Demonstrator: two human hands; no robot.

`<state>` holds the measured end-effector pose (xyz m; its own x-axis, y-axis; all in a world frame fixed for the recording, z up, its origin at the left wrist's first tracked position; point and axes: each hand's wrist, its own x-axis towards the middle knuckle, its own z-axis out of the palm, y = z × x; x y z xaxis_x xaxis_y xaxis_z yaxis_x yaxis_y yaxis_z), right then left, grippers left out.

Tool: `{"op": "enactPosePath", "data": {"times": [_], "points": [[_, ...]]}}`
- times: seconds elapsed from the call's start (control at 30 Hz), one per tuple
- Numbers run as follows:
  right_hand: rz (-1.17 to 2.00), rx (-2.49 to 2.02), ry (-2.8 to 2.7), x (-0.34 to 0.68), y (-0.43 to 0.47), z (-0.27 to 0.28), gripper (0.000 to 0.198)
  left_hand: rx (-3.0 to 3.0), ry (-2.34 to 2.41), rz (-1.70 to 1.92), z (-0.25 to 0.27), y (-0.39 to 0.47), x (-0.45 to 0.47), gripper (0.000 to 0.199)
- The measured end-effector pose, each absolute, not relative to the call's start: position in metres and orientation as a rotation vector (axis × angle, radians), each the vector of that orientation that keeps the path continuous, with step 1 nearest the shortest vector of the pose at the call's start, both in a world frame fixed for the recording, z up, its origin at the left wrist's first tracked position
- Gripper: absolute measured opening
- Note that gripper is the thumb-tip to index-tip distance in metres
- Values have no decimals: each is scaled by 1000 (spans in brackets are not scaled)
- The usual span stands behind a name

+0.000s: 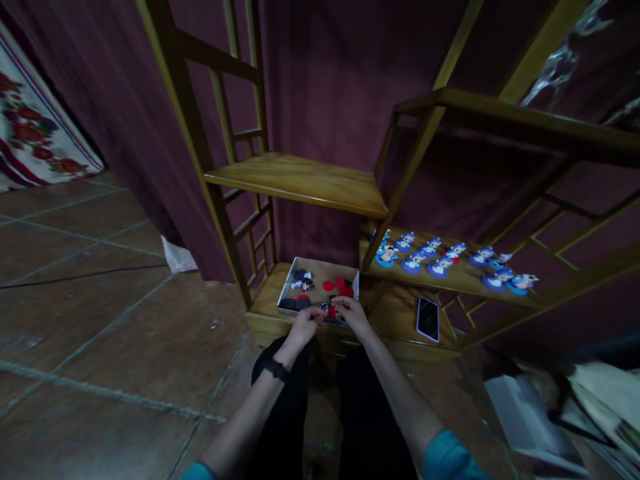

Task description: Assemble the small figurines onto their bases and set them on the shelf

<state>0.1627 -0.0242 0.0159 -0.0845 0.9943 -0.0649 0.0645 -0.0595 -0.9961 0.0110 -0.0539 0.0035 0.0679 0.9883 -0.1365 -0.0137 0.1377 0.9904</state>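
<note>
My left hand [307, 323] and my right hand [352, 312] meet over the near edge of a shallow cardboard box [320, 267]. Both have their fingers closed around a small black-and-white figurine [325, 307] with a red part under it; finer detail is too small to make out. Inside the box lie red discs [340, 283] on the right and dark grey discs [287, 303] on the left. Another little figurine [303, 283], white, purple and dark, rests at the box's left side.
The box stands on the low board of a wooden shelf unit [263, 300]. A middle shelf board [300, 177] overhangs behind it. Several figurines on blue and purple bases [413, 262] stand on the right shelf. Below them lies a phone [428, 319]. A dark curtain [320, 87] hangs behind.
</note>
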Motion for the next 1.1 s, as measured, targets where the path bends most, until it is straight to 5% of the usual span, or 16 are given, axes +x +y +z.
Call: {"op": "enactPosePath", "data": {"times": [0.5,1.1], "points": [[893,-1404,-1840,90,71,-17,26,1227,1190,1038,0,-56,3,15],[143,-1409,-2629,39,75,-18,31,1139,1220,1097,6,-54,-14,15]]}}
